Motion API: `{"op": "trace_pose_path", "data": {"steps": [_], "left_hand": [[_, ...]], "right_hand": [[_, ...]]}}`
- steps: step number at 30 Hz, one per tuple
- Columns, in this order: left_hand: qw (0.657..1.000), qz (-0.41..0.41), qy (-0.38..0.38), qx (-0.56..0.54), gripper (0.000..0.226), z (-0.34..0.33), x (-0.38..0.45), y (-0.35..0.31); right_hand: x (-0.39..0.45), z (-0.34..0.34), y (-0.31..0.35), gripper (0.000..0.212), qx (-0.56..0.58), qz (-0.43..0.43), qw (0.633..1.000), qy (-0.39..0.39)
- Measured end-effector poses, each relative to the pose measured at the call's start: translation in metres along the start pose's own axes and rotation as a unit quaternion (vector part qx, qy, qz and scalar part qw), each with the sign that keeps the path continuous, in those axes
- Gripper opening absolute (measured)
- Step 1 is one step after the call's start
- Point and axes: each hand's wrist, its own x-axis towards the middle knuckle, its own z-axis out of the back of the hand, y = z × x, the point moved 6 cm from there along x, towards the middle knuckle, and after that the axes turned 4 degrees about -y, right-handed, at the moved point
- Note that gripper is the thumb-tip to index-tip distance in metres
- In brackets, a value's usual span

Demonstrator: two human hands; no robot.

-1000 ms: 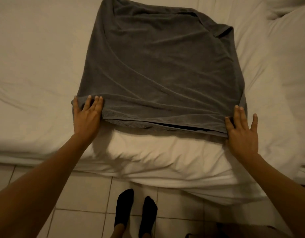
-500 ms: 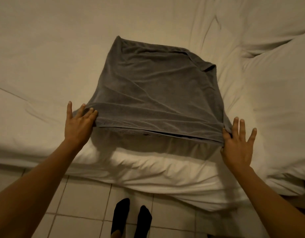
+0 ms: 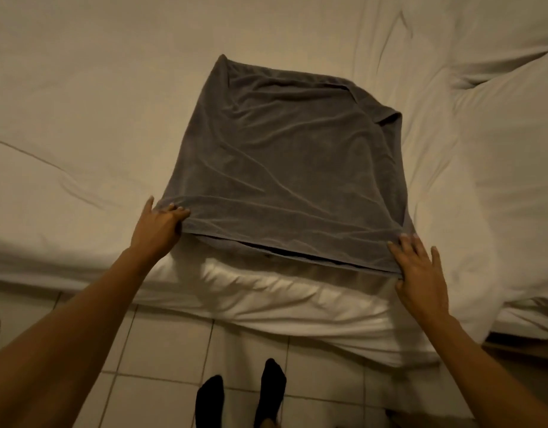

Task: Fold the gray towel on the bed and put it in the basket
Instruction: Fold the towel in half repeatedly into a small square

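The gray towel (image 3: 285, 171) lies doubled over in layers on the white bed (image 3: 81, 125), its near edge by the mattress edge. My left hand (image 3: 160, 225) is at the towel's near left corner, fingers curled over the cloth. At the near right corner, my right hand (image 3: 421, 273) has its fingers on top of the cloth and its thumb under the edge. The far right corner of the towel is rumpled. No basket is in view.
White sheet hangs bunched over the bed's near edge (image 3: 266, 304). A thick white duvet or pillow (image 3: 498, 165) lies to the right of the towel. Below are a tiled floor (image 3: 161, 366) and my feet in black socks (image 3: 242, 396).
Both hands stay at the towel's near corners. My left fingers have curled onto the corner and my right thumb has slipped under the edge. More of the bed beyond the towel shows.
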Motion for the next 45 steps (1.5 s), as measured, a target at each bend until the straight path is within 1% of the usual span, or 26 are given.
{"op": "trace_pose_path", "data": {"steps": [2,4,7,10,13,18,20,22,23,26,31,34,35,39,43,45], "left_hand": [[0.999,-0.007,0.030,-0.033,0.039,-0.003,-0.020,-0.003],[0.998,-0.003,0.040,-0.052,0.041,-0.001,-0.038,0.000],[0.997,0.016,0.060,-0.049,0.046,0.002,-0.061,0.013],[0.996,0.023,0.072,-0.051,0.048,0.008,-0.082,0.024],[0.996,0.014,0.075,-0.050,0.050,0.018,-0.107,0.032],[0.993,0.010,0.108,-0.041,0.049,0.015,-0.160,0.057],[0.994,0.013,0.108,-0.030,0.049,0.013,-0.175,0.067],[0.994,-0.002,0.108,-0.029,0.048,0.019,-0.176,0.067],[0.994,-0.019,0.109,-0.014,0.048,0.025,-0.171,0.065],[0.997,-0.055,0.047,0.013,0.049,0.051,-0.140,0.061],[0.999,-0.038,0.022,-0.010,0.039,0.077,-0.078,0.056],[0.999,-0.003,0.031,-0.024,0.048,0.088,-0.037,0.052],[0.999,0.004,0.029,-0.025,0.047,0.090,-0.024,0.050],[0.999,0.019,0.003,-0.033,0.031,0.093,0.023,0.047],[1.000,0.006,-0.009,-0.020,0.028,0.091,0.083,0.044],[1.000,-0.006,-0.007,0.003,0.032,0.085,0.116,0.045]], "right_hand": [[-0.004,0.001,0.005,0.087,0.053,-0.002,0.999,-0.001],[-0.010,0.008,0.009,0.082,0.036,-0.006,0.999,-0.003],[-0.024,0.019,0.012,0.077,-0.013,-0.013,1.000,0.016],[-0.049,0.025,0.017,0.075,-0.012,-0.014,0.999,0.036],[-0.077,0.035,0.031,0.077,-0.014,-0.010,0.998,0.058],[-0.126,0.039,0.051,0.085,-0.009,-0.003,0.996,0.087],[-0.137,0.037,0.057,0.085,-0.009,0.005,0.995,0.099],[-0.139,0.038,0.064,0.084,-0.018,0.000,0.994,0.111],[-0.136,0.040,0.066,0.084,-0.024,-0.005,0.993,0.112],[-0.115,0.046,0.065,0.086,-0.036,-0.028,0.992,0.114],[-0.064,0.061,0.050,0.073,-0.057,-0.066,0.993,0.083],[-0.031,0.067,0.038,0.060,-0.063,-0.079,0.993,0.063],[-0.021,0.067,0.034,0.058,-0.064,-0.082,0.993,0.060],[0.028,0.062,0.020,0.053,-0.058,-0.089,0.993,0.060],[0.083,0.056,0.006,0.046,-0.068,-0.099,0.991,0.057],[0.114,0.054,0.001,0.041,-0.071,-0.101,0.991,0.049]]}}
